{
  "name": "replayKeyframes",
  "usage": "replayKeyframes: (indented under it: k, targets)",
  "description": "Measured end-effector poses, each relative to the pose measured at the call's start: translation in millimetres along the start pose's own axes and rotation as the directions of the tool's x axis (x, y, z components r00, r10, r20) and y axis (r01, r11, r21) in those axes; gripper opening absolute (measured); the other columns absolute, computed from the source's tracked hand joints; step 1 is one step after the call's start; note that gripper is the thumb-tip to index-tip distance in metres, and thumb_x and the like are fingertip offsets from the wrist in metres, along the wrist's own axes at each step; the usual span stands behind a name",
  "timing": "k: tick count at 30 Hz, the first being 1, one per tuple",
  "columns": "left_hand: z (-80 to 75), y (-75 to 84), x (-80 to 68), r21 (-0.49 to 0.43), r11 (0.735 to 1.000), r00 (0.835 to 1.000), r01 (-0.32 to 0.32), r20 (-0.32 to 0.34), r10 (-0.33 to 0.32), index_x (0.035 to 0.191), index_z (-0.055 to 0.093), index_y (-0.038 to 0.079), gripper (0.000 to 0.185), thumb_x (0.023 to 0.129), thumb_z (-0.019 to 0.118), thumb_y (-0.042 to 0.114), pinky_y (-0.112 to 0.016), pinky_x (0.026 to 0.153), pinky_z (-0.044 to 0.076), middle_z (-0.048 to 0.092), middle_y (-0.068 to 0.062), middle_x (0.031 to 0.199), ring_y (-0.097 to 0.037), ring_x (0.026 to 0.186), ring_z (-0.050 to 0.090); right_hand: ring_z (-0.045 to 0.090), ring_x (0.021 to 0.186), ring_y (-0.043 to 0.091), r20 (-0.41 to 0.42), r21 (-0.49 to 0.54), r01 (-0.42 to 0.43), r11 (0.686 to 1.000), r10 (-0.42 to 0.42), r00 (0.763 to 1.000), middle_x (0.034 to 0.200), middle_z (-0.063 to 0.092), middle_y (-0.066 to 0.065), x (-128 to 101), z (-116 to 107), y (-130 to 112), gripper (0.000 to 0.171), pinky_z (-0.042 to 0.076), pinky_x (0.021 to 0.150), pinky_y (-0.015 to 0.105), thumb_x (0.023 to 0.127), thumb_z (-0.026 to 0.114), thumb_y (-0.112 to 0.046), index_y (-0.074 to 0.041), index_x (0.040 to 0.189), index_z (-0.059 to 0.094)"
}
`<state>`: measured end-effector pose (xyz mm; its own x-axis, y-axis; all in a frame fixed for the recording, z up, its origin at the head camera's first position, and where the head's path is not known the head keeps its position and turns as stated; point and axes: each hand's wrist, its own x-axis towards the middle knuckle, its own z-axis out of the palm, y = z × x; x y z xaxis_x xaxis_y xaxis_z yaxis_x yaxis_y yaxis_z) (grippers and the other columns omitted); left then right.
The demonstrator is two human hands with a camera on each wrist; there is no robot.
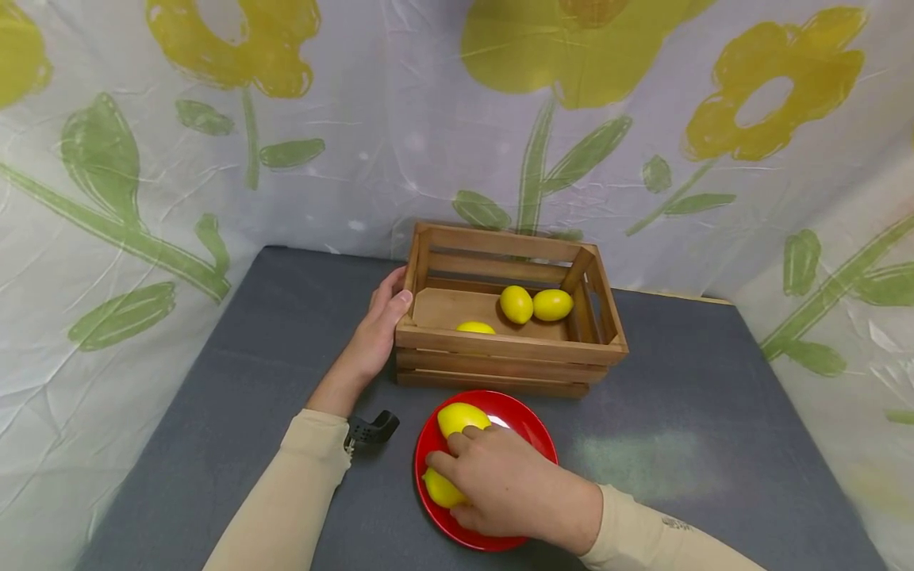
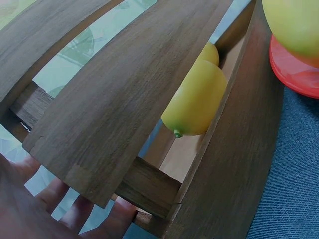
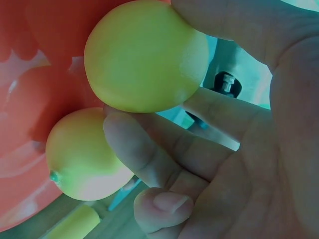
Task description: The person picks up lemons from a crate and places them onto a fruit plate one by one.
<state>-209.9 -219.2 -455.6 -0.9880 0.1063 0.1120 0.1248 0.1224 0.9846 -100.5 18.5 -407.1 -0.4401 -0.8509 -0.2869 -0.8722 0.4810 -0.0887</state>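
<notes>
Head view: we steady the wooden crate at centre frame with our left hand, thumb hooked over its end. Our right hand curls round a lemon on the red plate, lower centre. Likely pick stage; next needs a clean lift.

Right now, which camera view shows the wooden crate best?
The head view: the whole wooden crate shows, three lemons inside, left hand holding its end. The left wrist view shows only slats close up. The right wrist view shows no crate.
</notes>
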Motion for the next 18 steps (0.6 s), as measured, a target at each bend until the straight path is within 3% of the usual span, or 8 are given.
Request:
replayKeyframes:
  k: [18]
  targets:
    - [0.7,2.1,-0.7,0.011,1.000,1.000,0.002,-0.004,-0.002,0.173,0.019,0.017,0.069,0.112,0.036,0.043,-0.064,0.130,0.014,0.022,-0.018,0.173,-0.037,0.158,0.021,0.063,0.099,0.008,0.050,0.082,-0.072,0.994,0.068,0.996,0.128,0.072,-0.005,-1.4,-1.2,-0.6,0.066,0.058,0.087,0.025,0.085,0.088,-0.050,-0.030,0.143,0.065]
